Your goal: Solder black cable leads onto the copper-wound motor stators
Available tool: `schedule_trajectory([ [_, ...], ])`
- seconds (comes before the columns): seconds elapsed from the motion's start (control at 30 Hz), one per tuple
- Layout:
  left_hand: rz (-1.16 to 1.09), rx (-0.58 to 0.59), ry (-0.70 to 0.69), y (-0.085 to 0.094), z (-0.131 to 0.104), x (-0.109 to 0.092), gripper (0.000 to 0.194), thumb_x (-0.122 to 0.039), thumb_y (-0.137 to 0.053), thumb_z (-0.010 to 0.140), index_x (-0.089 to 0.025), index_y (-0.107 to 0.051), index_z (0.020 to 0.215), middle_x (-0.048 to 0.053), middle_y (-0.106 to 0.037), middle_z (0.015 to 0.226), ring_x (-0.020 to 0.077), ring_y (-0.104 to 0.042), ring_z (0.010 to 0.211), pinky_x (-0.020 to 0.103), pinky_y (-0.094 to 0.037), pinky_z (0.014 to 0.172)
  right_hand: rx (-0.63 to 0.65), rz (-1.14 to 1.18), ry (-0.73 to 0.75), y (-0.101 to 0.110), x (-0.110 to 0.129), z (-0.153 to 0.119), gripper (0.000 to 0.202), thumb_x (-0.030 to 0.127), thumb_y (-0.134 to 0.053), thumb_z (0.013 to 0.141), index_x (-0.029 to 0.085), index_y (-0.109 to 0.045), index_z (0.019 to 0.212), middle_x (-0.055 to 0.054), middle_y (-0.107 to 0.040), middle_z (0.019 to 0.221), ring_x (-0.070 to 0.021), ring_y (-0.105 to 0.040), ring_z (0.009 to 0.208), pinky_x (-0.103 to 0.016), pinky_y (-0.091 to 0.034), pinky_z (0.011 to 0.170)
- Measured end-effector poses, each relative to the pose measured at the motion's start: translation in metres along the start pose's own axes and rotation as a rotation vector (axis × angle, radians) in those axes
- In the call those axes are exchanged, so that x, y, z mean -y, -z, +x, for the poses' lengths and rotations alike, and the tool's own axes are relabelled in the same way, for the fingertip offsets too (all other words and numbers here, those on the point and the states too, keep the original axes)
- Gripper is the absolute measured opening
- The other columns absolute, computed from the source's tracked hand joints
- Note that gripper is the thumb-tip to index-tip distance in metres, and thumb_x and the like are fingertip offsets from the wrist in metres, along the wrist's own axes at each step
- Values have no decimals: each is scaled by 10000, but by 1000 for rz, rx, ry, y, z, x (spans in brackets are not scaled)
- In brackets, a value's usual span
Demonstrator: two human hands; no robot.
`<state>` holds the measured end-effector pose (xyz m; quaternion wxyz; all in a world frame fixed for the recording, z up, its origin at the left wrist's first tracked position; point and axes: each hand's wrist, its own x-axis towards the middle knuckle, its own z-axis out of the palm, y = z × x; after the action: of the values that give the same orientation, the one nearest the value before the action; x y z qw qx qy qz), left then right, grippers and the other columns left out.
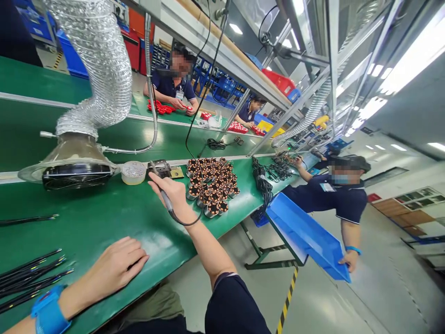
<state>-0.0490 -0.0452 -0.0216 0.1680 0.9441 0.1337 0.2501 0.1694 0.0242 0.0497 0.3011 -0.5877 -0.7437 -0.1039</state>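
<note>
My right hand [173,194] is closed around the grey handle of a soldering iron [167,201]; its cable hangs over my wrist. The iron's tip end is by a dark metal stand [160,167] with a yellowish sponge tray [176,172]. A round white tub [134,172] sits left of the stand. Many copper-wound motor stators [212,181] are grouped to the right of my right hand. On the green bench [163,241], my left hand [120,262] lies palm down, holding nothing, thumb apart. Cut black cables [31,276] with stripped ends lie left of it.
A fume extractor hood [76,160] with a silver duct stands at the left. Bundled black cables [262,183] lie beyond the stators. At the right, a person [323,195] grips a blue tray [306,232]. Across the bench, another person [175,90] handles red parts [162,107].
</note>
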Motion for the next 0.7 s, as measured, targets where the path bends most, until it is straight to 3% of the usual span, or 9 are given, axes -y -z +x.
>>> schedule_trajectory([
  [0.1,-26,-12,20,-1,-2,1,181,-192,-506,965,-195,-657,865,16,-586,730,165,-515,683,309,-366,702,15,-212,82,33,-20,-15,299,386,-473,1028,297,-674,1231,1,-518,686,-116,-519,590,-205,-388,571],
  [0.23,-46,-33,15,-1,-1,2,197,-224,-512,965,-201,-665,843,10,-588,713,154,-523,660,291,-376,667,63,-440,133,58,-41,-46,260,202,-482,1010,264,-717,1100,-23,-503,735,-143,-512,663,-231,-350,558],
  [0.37,-56,-64,19,3,2,1,205,-249,-509,963,-213,-679,853,11,-610,714,150,-553,651,281,-405,657,-7,-437,111,77,-55,-60,271,163,-504,983,246,-701,1149,-21,-512,735,-148,-508,662,-231,-366,558],
  [0.47,-61,-82,30,6,4,0,206,-249,-516,958,-222,-686,843,8,-624,712,145,-570,644,273,-429,652,-184,-269,21,112,-67,-38,267,213,-489,998,251,-692,1168,-15,-552,770,-121,-536,652,-209,-423,604],
  [0.57,-74,-82,40,4,2,2,211,-256,-520,955,-235,-693,837,2,-633,714,139,-581,644,268,-448,647,-399,-10,-44,171,-81,5,269,294,-462,1013,249,-670,1177,-40,-638,928,-129,-627,792,-240,-501,753],
  [0.63,-87,-69,56,1,-2,6,196,-269,-528,950,-250,-699,856,0,-644,731,142,-592,661,271,-462,655,-542,154,-118,212,-88,30,345,342,-417,1025,252,-551,1330,-47,-652,1011,-114,-648,723,-256,-532,703],
  [0.7,-103,-58,76,-1,-5,10,174,-277,-537,939,-271,-702,885,-1,-661,758,150,-607,687,279,-479,670,-666,237,-147,240,-90,42,375,358,-415,1025,224,-491,1367,-57,-669,1010,-99,-657,649,-255,-539,654],
])
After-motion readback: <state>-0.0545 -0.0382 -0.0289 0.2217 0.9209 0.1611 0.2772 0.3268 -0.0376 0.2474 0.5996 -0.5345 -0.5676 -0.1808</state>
